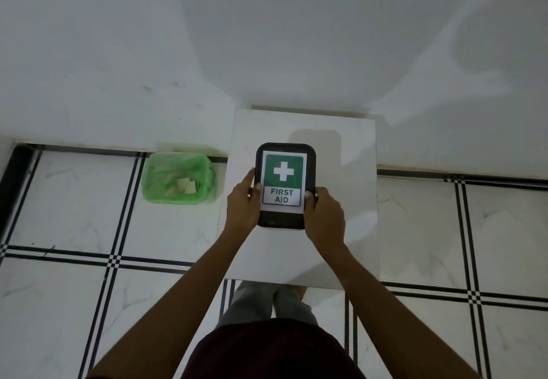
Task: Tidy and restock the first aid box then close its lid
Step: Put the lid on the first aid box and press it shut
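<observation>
Black first aid box with lid shut on white desk, left hand and right hand gripping its sides, green-lined bin left of the box holding paper scraps

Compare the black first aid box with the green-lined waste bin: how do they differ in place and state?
The black first aid box with a green cross label sits on the white table, lid on; the green-lined waste bin stands on the tiled floor, open-topped. The left hand and right hand grip the box's sides; nothing touches the bin. The bin shows paper scraps; the box's contents are hidden. Both carry green.
</observation>
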A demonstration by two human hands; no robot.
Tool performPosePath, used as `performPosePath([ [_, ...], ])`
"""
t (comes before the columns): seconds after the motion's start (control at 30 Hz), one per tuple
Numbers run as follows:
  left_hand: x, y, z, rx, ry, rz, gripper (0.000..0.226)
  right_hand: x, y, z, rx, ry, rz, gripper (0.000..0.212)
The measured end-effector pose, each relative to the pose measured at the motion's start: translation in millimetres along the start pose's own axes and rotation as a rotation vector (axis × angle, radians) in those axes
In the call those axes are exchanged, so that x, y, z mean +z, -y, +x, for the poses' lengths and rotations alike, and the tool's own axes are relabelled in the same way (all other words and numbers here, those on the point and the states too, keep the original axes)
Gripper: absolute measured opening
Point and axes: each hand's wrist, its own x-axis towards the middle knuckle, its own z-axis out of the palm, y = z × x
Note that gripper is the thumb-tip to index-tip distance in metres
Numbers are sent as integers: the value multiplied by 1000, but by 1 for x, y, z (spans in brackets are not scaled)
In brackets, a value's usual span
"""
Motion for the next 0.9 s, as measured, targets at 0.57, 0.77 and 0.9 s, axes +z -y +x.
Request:
performPosePath([
  [0.57, 31, -4, -19, -72, -117, 173, 42, 30, 3, 0, 113, -193, 207, 19],
  [0.77, 38, 0, -16, -94, -123, 189, 43, 40, -5, 5, 103, -201, 207, 24],
  [0.9, 39, 2, -15, -84, -104, 154, 48, 41, -6, 7, 75, -164, 234, 25],
])
